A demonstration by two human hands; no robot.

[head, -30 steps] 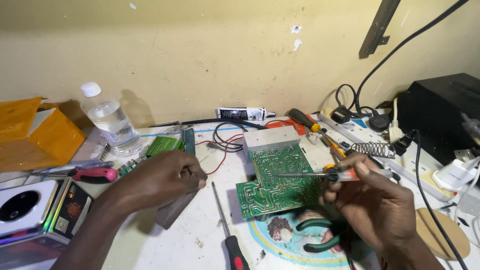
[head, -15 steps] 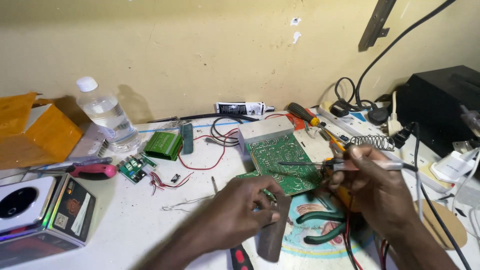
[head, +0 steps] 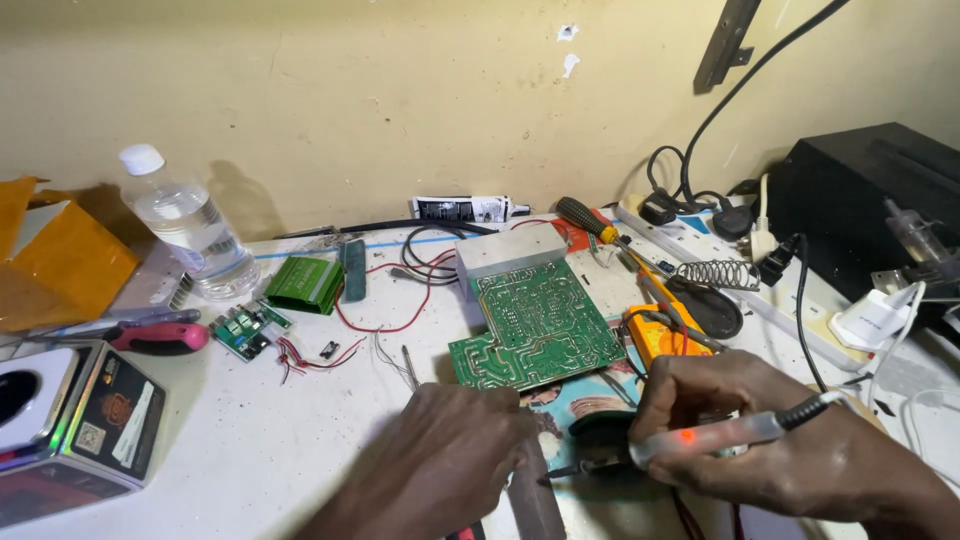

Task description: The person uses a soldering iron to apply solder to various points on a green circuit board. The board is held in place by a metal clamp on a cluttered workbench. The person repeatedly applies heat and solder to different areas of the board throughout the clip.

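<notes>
My right hand (head: 800,460) grips a pen-shaped soldering iron (head: 715,435) with a red light on its body. Its tip points left, low over the table's near edge. My left hand (head: 445,465) is curled on a dark metal bar (head: 535,495) that lies just left of the iron's tip. Beyond both hands lies a green circuit board (head: 540,325), solder side up, with a grey metal heat sink (head: 510,250) at its far edge. A black round object sits under the iron, partly hidden.
A water bottle (head: 185,225), a green module (head: 305,283), a small green board (head: 240,330) with red wires and a pink-handled tool (head: 155,337) lie at the left. A yellow meter (head: 665,335), coil stand (head: 715,272), power strip (head: 690,250) and black box (head: 880,190) crowd the right.
My left hand has carried the dark bar from the left of the board to the near edge in front of it. My right hand with the iron has dropped lower and nearer.
</notes>
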